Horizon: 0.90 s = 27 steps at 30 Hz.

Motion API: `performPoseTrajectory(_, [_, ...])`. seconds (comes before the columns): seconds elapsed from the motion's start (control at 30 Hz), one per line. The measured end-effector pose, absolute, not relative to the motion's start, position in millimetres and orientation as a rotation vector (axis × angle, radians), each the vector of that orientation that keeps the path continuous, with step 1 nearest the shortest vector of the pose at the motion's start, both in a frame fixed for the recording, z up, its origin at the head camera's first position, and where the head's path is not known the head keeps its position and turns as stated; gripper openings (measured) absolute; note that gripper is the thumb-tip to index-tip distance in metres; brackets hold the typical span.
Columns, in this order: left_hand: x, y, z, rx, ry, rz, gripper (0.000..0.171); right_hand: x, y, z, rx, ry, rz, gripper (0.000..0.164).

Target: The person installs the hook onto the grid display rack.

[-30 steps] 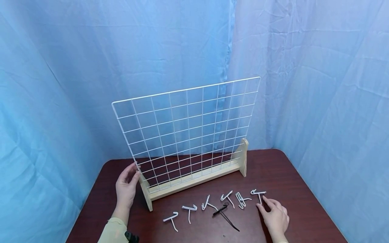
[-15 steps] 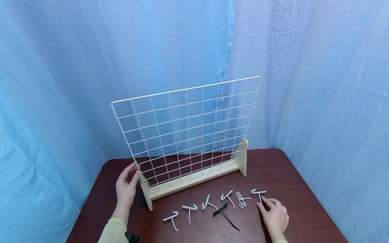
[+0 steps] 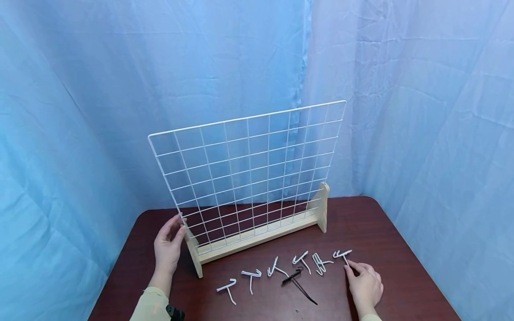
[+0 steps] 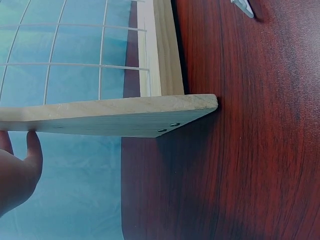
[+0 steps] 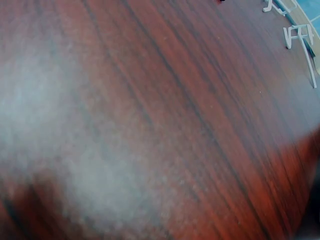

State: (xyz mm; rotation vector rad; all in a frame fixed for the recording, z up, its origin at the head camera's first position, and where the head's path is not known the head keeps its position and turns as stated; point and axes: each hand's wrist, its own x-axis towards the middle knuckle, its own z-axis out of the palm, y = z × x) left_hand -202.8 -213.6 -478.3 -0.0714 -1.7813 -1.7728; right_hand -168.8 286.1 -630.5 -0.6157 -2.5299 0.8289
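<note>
A white wire grid panel (image 3: pixel 249 170) stands slanted in a wooden stand (image 3: pixel 257 240). At the stand's left upright (image 4: pixel 110 117), my left hand (image 3: pixel 167 249) grips the edge by the panel's side, thumb in front and fingers partly hidden behind. On the right, my right hand (image 3: pixel 366 285) pinches the stem of a white hook (image 3: pixel 342 254) between thumb and forefinger. In the right wrist view a white hook (image 5: pixel 300 32) shows at the upper right; the hand's fingers are out of sight there.
More white hooks lie in a row before the stand, among them a leftmost hook (image 3: pixel 226 286) and one (image 3: pixel 320 264) near my right hand. A black hook (image 3: pixel 298 285) lies in front of them. Blue curtains (image 3: pixel 225 67) hang behind the dark red table (image 3: pixel 385 249).
The white hook at my right hand has tilted slightly, and the thumb has closed in on its stem. My left hand stays on the stand's upright.
</note>
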Motion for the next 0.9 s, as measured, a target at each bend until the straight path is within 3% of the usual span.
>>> performPoseTrajectory(0.5, [-217, -224, -504, -0.032, -1.794, -1.792, 0.037, -176, 286, -634, -0.696, -2.492, 0.805, 0.017])
performPoseTrajectory(0.9, [-207, -218, -486, -0.039, -1.795, -1.797, 0.036, -177, 286, -630, -0.727, -2.449, 0.799, 0.015])
